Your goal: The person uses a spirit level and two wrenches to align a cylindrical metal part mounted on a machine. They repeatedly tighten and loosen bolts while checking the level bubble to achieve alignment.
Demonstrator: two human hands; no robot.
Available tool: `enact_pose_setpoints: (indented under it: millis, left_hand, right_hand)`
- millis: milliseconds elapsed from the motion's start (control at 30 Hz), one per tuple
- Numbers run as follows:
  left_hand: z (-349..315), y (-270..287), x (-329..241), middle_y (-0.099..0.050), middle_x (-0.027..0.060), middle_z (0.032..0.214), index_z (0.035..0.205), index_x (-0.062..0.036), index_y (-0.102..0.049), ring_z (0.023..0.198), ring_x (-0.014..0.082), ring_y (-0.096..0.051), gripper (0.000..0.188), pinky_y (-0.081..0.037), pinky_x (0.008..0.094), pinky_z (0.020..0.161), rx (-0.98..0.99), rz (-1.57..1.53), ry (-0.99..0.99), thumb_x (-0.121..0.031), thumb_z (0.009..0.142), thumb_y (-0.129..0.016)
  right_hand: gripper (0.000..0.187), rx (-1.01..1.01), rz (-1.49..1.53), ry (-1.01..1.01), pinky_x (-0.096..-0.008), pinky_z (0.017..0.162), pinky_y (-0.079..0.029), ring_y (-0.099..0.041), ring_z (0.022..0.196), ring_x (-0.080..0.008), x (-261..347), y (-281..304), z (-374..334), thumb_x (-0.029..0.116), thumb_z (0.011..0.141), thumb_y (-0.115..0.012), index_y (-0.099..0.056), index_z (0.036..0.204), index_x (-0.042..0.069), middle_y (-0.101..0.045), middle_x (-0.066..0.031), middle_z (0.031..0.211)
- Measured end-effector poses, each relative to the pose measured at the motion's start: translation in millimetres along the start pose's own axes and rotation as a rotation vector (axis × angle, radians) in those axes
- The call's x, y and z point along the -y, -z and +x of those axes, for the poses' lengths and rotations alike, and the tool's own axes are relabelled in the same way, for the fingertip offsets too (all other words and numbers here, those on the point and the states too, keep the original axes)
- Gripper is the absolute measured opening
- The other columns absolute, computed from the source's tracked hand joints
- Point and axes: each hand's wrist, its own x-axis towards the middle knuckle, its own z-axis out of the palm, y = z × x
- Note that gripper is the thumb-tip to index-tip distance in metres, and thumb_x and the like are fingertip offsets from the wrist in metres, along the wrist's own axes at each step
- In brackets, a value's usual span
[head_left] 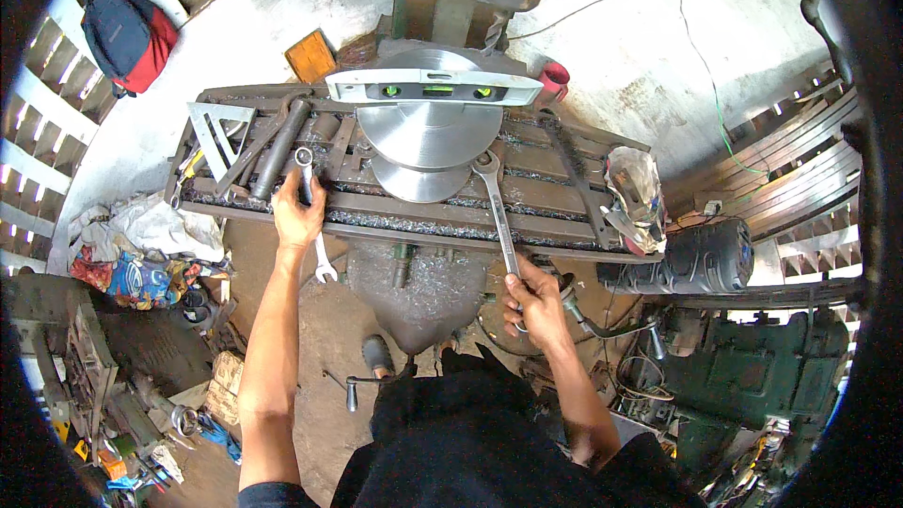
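Observation:
My left hand [298,214] is closed around the shaft of a smaller combination wrench [322,256]. Its ring end points away from me, and its open jaw hangs below the machine table's front edge. A longer combination wrench [499,212] is gripped by its near end in my right hand [534,303]. The ring end of that wrench is beside the stepped, shiny metal disc [431,136], but I cannot tell whether they touch. Across the disc lies a spirit level [436,90] with green vials. Metal shavings are scattered over the slotted machine table [428,234].
On the table's left are a triangular square [218,139] and a metal bar [282,149]. A drill bit [495,33] hangs behind the disc. A red mug [554,81] stands at the back right, and a crumpled package [634,193] at the right end. Crank handles [352,395] stick out below.

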Motion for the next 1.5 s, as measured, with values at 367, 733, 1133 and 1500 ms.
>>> enact_pose_setpoints:
  millis: [367,733,1133,1500]
  left_hand:
    - [-0.1,2.1,-0.9,-0.059,0.0175,0.07,0.091,0.0019,-0.061,0.055,0.0266,-0.051,0.012,-0.045,0.0389,0.056,0.031,-0.042,0.069,-0.009,0.089,-0.065]
    - [3.2,4.2,-3.2,-0.059,0.0199,0.071,0.088,0.0022,-0.059,0.06,0.0348,-0.054,0.015,-0.046,0.0407,0.06,0.041,-0.017,0.048,-0.011,0.089,-0.066]
    - [0.8,1.3,3.7,-0.06,0.0223,0.074,0.093,0.0028,-0.06,0.061,0.037,-0.056,0.016,-0.046,0.0411,0.06,0.071,-0.053,0.078,-0.012,0.09,-0.067]
    - [2.6,4.9,-1.1,-0.06,0.0235,0.075,0.091,0.0029,-0.059,0.064,0.0406,-0.058,0.017,-0.047,0.0437,0.062,0.028,-0.016,-0.024,-0.013,0.09,-0.066]
  right_hand:
    - [0.034,0.025,0.028,-0.074,-0.029,0.046,-0.041,-0.045,0.056,-0.0124,3.1,12.9,0.5,0.01,0.104,-0.056,-0.056,0.138,0.006,-0.045,-0.0009,0.072]
    - [0.033,-0.007,0.081,-0.234,-0.0289,0.046,-0.04,-0.044,0.057,-0.0119,15.6,10.5,-0.7,0.015,0.105,-0.055,-0.055,0.138,0.013,-0.044,0.0006,0.074]
    - [0.033,0.016,-0.058,0.027,-0.0258,0.042,-0.036,-0.041,0.051,-0.0093,-27.6,-3.0,13.0,0.024,0.107,-0.055,-0.056,0.137,0.013,-0.045,0.0015,0.071]
    - [0.041,0.03,-0.198,0.101,-0.024,0.039,-0.031,-0.04,0.049,-0.0067,91.2,43.4,-16.4,0.023,0.104,-0.058,-0.055,0.142,0.007,-0.049,0.0015,0.071]
